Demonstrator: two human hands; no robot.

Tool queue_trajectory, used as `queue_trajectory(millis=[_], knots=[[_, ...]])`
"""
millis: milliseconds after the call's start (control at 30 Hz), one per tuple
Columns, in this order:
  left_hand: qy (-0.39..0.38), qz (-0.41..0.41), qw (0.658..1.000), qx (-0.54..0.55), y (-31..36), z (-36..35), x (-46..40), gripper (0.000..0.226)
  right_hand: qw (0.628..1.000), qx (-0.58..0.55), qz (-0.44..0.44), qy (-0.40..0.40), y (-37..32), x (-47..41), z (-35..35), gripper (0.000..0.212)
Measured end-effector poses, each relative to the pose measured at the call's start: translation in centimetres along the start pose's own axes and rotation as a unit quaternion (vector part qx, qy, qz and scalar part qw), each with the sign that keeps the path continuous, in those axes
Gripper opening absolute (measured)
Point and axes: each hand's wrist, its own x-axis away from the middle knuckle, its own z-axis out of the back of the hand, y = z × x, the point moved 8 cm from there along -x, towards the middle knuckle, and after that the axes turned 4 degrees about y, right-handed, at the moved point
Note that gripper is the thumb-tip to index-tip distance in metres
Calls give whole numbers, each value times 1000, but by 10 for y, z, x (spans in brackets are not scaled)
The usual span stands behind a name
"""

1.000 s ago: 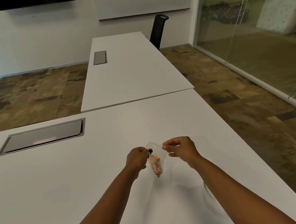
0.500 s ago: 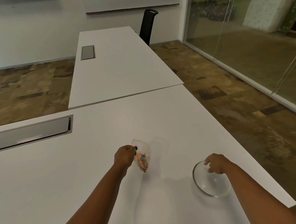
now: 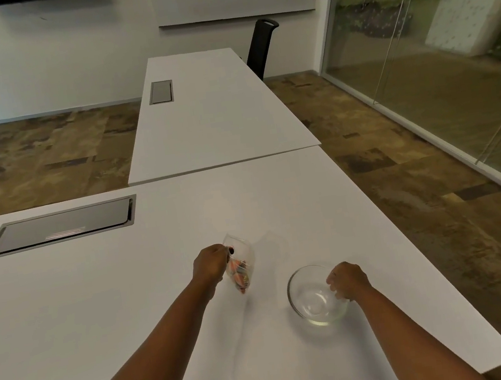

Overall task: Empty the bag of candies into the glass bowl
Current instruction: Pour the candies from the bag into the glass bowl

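From the head camera: the left arm reaches forward over the white surface [image 3: 98, 310], and the left hand [image 3: 210, 265] is curled into a fist, pinching the top edge of the clear bag of candies [image 3: 240, 267]. The bag hangs above the surface, long axis near vertical and leaning a little, mouth at the top, candies bunched in the lower tip. Over on the right, the right arm comes in from the lower edge and the right hand [image 3: 348, 281] is clamped over the near right rim of the glass bowl [image 3: 311, 298]. The bowl sits upright on the surface, mouth up, apart from the bag and to its right.
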Motion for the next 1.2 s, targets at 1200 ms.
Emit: queue_trajectory(millis=[1200], knots=[[-202,-90,964,148,64,-58,35,25,744,-606,89,-268,-72,36,0,43]])
